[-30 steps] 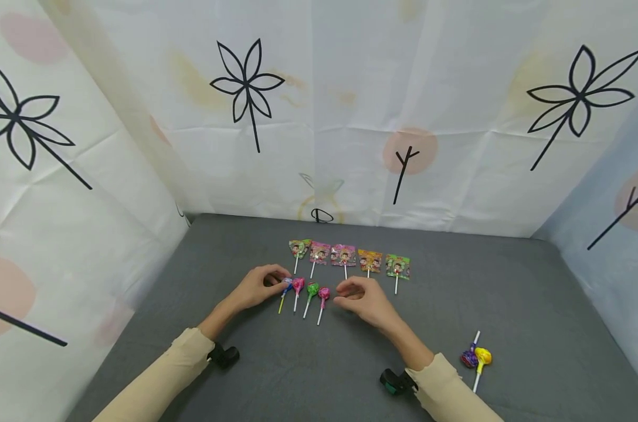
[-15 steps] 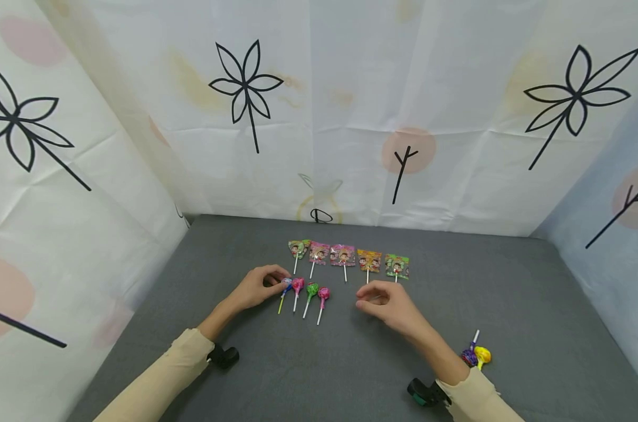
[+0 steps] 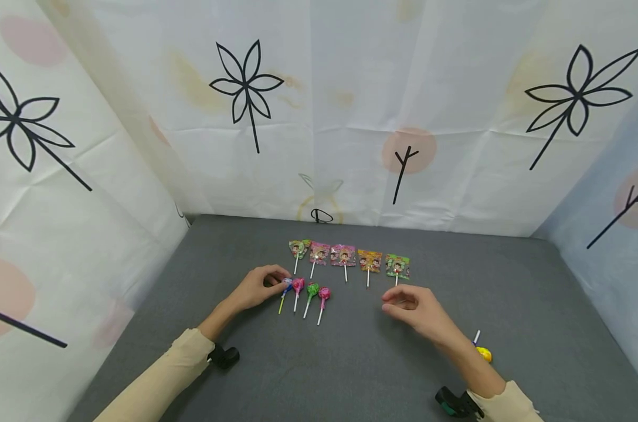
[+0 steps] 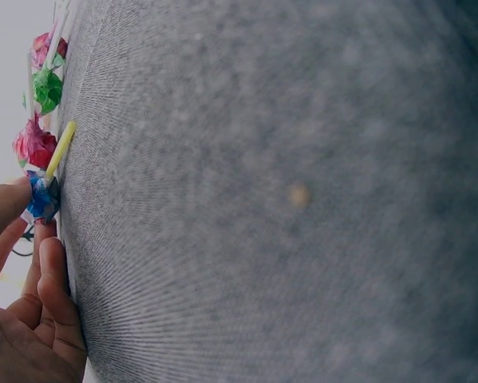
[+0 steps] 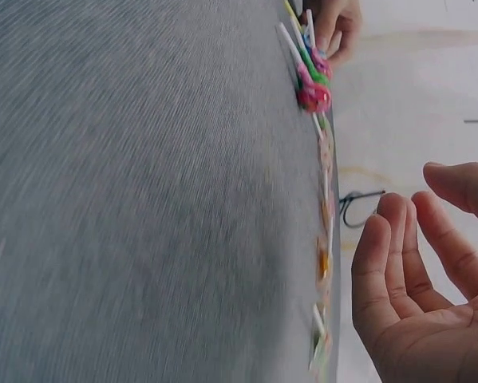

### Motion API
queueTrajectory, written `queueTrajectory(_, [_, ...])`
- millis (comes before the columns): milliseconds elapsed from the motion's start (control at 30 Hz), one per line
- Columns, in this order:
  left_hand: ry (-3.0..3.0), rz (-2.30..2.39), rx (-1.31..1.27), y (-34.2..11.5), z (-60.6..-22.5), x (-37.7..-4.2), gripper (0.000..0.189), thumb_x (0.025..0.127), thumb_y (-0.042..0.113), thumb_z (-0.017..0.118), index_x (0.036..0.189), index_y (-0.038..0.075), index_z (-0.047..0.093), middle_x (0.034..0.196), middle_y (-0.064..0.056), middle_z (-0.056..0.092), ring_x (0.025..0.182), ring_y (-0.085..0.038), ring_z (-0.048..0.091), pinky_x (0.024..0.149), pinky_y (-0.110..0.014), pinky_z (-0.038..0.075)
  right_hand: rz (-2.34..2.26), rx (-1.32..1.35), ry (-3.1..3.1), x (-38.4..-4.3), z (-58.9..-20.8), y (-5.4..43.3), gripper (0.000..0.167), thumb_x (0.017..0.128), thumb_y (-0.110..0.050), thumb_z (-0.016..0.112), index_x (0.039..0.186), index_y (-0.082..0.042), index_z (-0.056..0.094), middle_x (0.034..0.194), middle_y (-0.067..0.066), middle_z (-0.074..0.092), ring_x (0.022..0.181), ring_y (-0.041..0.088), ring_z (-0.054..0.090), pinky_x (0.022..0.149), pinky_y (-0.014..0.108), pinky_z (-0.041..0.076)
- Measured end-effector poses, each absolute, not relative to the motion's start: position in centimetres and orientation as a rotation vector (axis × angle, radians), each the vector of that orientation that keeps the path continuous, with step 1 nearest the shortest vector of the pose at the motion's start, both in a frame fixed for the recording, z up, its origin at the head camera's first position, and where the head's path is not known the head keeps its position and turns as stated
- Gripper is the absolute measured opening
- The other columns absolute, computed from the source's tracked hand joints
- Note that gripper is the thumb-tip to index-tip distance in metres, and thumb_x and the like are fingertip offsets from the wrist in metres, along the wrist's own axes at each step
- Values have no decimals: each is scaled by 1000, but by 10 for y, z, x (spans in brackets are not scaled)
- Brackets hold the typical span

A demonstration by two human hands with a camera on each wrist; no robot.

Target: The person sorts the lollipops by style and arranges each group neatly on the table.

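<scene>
My left hand [image 3: 260, 286] pinches the head of a blue lollipop [image 4: 44, 196] with a yellow stick, thumb on one side and fingers on the other. Beside it, in a short row, lie a pink lollipop [image 3: 298, 285], a green lollipop [image 3: 312, 289] and another pink lollipop [image 3: 324, 293], sticks toward me. My right hand [image 3: 418, 309] is over the table to the right of this row, its fingers loosely bent and nothing between them, as the right wrist view shows. Just beyond its fingertips lies a flat lollipop in a green wrapper [image 3: 398, 265].
Behind the row, several flat wrapped lollipops form a second line, including an orange one [image 3: 369, 260] and a pink one [image 3: 343, 255]. A yellow lollipop [image 3: 484, 354] lies at the right, partly hidden by my right forearm. Printed cloth [image 3: 340, 105] stands behind the grey table [image 3: 308, 375].
My right hand has moved to the right, away from the front row of lollipops. Its forearm now covers part of the yellow and purple lollipops. The left hand has stayed in place.
</scene>
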State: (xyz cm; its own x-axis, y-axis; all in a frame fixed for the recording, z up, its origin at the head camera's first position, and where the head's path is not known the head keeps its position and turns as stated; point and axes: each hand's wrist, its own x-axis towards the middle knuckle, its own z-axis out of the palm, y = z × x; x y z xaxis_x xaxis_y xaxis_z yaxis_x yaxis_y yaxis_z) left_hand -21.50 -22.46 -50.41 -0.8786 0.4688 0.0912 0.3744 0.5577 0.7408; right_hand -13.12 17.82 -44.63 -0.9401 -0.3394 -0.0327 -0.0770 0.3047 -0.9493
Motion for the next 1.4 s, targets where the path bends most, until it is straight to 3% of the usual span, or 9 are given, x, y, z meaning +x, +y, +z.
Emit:
queueTrajectory(333, [2663, 1236, 721, -225, -505, -215, 20, 99, 18, 71, 118, 13, 72, 105, 1, 69, 90, -15, 65, 81, -39, 53, -1682, -258, 2367, -124, -442, 215, 32, 97, -14, 73, 118, 9, 65, 111, 23, 68, 96, 38, 68, 80, 44, 56])
queueTrajectory(733, [2672, 1225, 718, -226, -505, -215, 20, 99, 19, 71, 118, 13, 72, 105, 2, 69, 90, -14, 65, 81, -39, 53, -1618, -131, 2469, -116, -438, 252, 37, 99, -22, 71, 120, 7, 65, 113, 21, 68, 95, 32, 69, 80, 40, 57])
queueTrajectory(1400, [2675, 1227, 737, -226, -506, -215, 20, 99, 19, 71, 118, 13, 72, 105, 1, 69, 90, -14, 64, 81, -39, 53, -1493, 90, 2551, -83, -449, 306, 36, 100, -22, 69, 123, 6, 64, 113, 17, 70, 91, 17, 69, 75, 31, 57])
